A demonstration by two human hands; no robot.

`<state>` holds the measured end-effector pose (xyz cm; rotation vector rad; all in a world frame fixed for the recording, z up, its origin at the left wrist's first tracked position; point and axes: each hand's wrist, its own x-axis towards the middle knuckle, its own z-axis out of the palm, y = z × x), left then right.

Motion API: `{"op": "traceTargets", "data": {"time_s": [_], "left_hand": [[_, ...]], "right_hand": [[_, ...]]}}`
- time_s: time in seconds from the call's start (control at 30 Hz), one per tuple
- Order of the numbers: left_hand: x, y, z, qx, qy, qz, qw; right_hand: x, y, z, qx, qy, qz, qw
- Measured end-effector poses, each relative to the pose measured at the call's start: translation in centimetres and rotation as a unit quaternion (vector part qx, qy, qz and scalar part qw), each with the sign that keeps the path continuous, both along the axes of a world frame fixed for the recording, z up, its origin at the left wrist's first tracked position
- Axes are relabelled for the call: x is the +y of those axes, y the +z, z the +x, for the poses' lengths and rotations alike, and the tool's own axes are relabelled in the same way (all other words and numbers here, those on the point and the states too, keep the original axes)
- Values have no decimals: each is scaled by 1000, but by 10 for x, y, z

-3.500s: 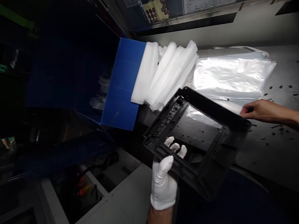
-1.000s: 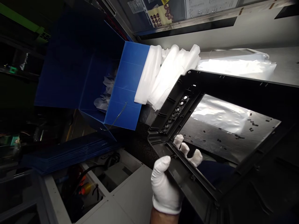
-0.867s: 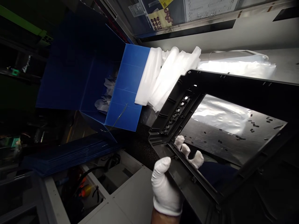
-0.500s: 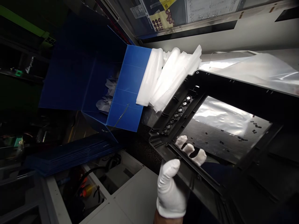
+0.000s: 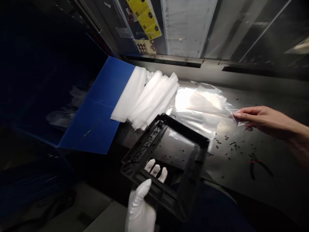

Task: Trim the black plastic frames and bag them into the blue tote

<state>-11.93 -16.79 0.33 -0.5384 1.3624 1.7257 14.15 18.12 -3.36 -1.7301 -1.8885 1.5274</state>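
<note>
**Black frame in one hand, clear bag in the other**

Nearest to the camera, the gloved left hand (image 5: 141,206) is closed around the near rail of a black plastic frame (image 5: 166,164), thumb on top and fingers showing through the opening. The frame is held tilted over the near edge of the dark worktop (image 5: 241,167). It looks stiff and light, so its rails seem the safest place to grip. Farther right, the bare right hand (image 5: 256,119) pinches the corner of a clear plastic bag (image 5: 205,103), which is thin, limp and probably slippery. Small pliers (image 5: 257,162) lie near. Behind are white foam sleeves (image 5: 145,96) on a blue box flap (image 5: 96,109).
</note>
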Motion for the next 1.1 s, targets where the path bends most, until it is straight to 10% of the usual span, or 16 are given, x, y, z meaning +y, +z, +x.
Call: {"op": "traceTargets", "data": {"time_s": [0.1, 0.57, 0.83, 1.1], "left_hand": [[6, -37, -9, -27, -21, -30, 999], [102, -199, 11, -104, -39, 33, 993], [178, -230, 33, -177, -80, 60, 979], [181, -234, 64, -161, -138, -25, 977]], "right_hand": [[16, 20, 1, 42, 41, -108, 992], [52, 75, -35, 161, -111, 12, 981], [34, 87, -31, 142, -37, 0, 989], [30, 39, -27, 139, -1, -32, 990]]}}
